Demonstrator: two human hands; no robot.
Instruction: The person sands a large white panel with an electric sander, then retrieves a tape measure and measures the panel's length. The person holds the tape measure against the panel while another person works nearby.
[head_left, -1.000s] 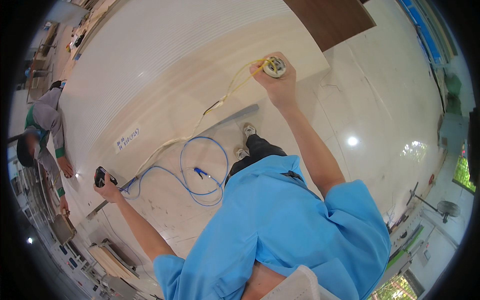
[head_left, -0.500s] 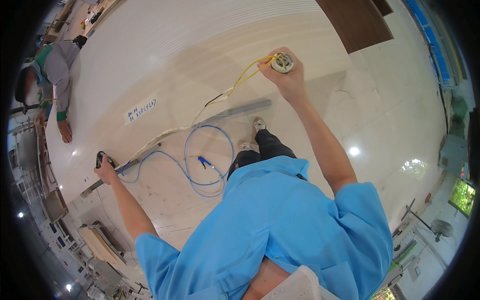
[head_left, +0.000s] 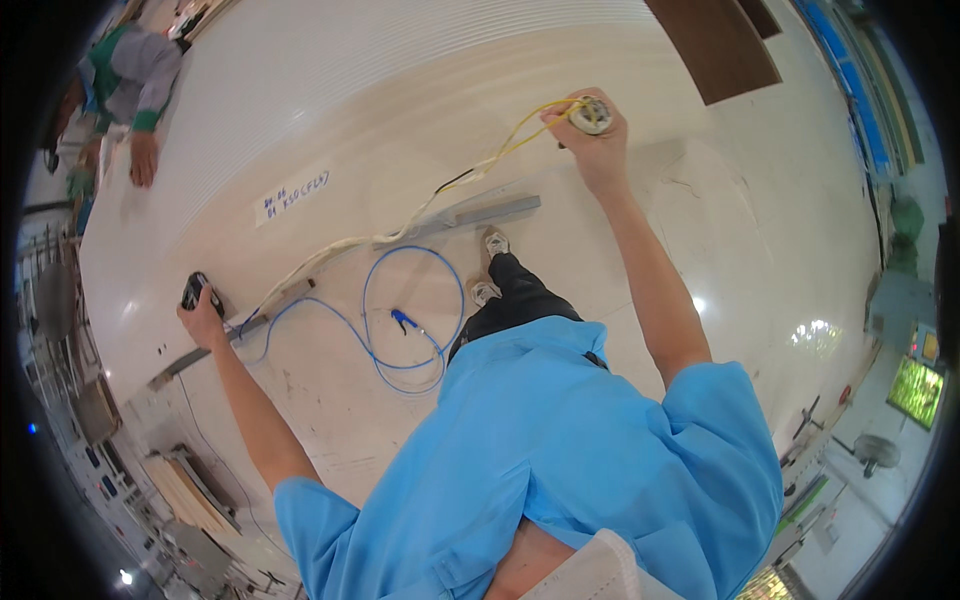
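My right hand [head_left: 600,135], fingers closed, grips a pale round-ended cylinder [head_left: 591,115] above the panel; yellow wires [head_left: 530,130] come out of its end. What kind of thing it is I cannot make out. The wires join a long cream-wrapped cable [head_left: 400,230] running left along the front edge of the big pale panel [head_left: 420,120]. Over at the panel's left end, my left hand [head_left: 203,320] is closed around a black object [head_left: 197,291], mostly hidden by the fingers. The cable's left end disappears close to that hand.
A paper label [head_left: 291,197] with handwriting lies on the panel. A blue air hose [head_left: 368,275] with a blow gun [head_left: 403,320] coils below the edge, left of my feet. Across the panel at far left, a co-worker's hand [head_left: 143,160] rests on it. A dark brown board [head_left: 715,50] stands far right.
My right hand has shifted right with the cylinder, while the left hand sits slightly farther up and left in view. The co-worker's hand has moved farther away along the panel.
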